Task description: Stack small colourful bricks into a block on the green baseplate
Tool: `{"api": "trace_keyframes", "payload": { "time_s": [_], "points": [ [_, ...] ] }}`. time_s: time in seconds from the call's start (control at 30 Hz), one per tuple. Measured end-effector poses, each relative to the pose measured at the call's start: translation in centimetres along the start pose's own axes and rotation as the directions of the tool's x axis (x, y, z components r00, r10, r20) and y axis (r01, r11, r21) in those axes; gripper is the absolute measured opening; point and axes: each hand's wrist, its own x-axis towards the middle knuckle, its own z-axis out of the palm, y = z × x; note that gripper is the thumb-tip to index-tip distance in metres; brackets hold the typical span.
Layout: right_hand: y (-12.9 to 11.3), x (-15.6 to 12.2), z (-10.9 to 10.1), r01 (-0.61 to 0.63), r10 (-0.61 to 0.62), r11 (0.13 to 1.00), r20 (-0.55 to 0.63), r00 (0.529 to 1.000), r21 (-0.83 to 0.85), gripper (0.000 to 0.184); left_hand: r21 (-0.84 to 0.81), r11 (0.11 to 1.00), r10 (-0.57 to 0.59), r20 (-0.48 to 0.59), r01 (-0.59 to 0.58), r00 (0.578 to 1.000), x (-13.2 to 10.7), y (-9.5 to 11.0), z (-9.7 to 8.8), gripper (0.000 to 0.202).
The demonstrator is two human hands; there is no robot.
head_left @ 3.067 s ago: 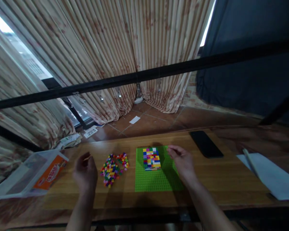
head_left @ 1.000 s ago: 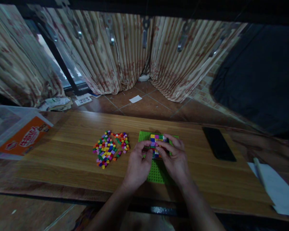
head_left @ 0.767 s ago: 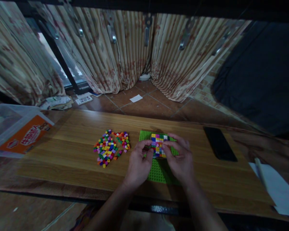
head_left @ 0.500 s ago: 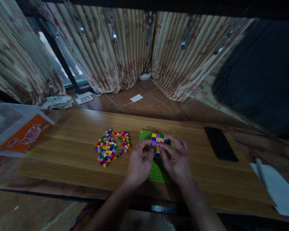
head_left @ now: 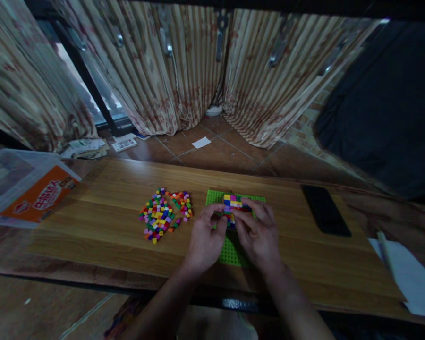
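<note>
A block of small multicoloured toy bricks (head_left: pixel 233 198) stands on the upper part of a green studded baseplate (head_left: pixel 230 254). My left hand (head_left: pixel 206 236) grips the block's left side, its fingers curled and the thumb below the index finger. From the right, my right hand (head_left: pixel 261 231) bends over the same block, with its fingertips pressed on the top and near side. Both hands cover parts of the block and plate. Whether a single loose brick sits between the fingertips is too small to tell. Loose toy bricks (head_left: pixel 158 215) lie in a pile left of the baseplate.
The wooden table (head_left: pixel 106 226) carries a black phone (head_left: pixel 326 210) on the right. White paper (head_left: pixel 407 278) lies at the right end. At the left end is a clear plastic box (head_left: pixel 7 177) with an orange label. Striped curtains (head_left: pixel 184 80) hang beyond the table.
Both hands stay at the block with almost the same grip. The view has shifted very slightly; the loose pile and the baseplate look unchanged.
</note>
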Motion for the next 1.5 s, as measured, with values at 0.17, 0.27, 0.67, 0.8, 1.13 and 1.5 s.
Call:
{"api": "trace_keyframes", "payload": {
  "time_s": [0.17, 0.27, 0.67, 0.8, 1.13, 1.5],
  "points": [
    [0.2, -0.1, 0.1, -0.023, 0.023, 1.000, 0.008, 1.000, 0.008, 0.020, -0.009, 1.000, 0.003, -0.001, -0.003, 1.000, 0.0, 0.0, 0.1, 0.024],
    [0.3, -0.2, 0.2, -0.029, 0.030, 0.999, -0.028, 0.999, 0.024, 0.019, -0.016, 1.000, -0.004, 0.010, 0.005, 1.000, 0.1, 0.0, -0.1, 0.023],
    [0.7, -0.3, -0.9, -0.292, 0.362, 0.913, -0.231, 0.903, 0.285, 0.016, 0.373, 0.927, -0.002, -0.107, 0.042, 0.994, 3.9, -0.4, -8.7, 0.019],
    [0.8, -0.4, -1.0, -0.296, 0.359, 0.917, -0.231, 0.904, 0.267, 0.015, 0.659, 0.748, 0.071, 0.035, -0.076, 0.997, 3.4, -0.2, -9.0, 0.017],
    [0.8, -0.1, -0.6, -0.289, 0.345, 0.920, -0.198, 0.917, 0.266, 0.016, 0.879, 0.464, 0.043, 0.099, -0.107, 0.994, 2.5, 0.4, -7.4, 0.024],
    [-0.7, 0.4, -0.7, -0.265, 0.356, 0.902, -0.243, 0.902, 0.340, 0.014, 0.544, 0.818, 0.172, 0.078, -0.186, 0.982, 2.5, 0.9, -6.8, 0.011]
  ]
}}
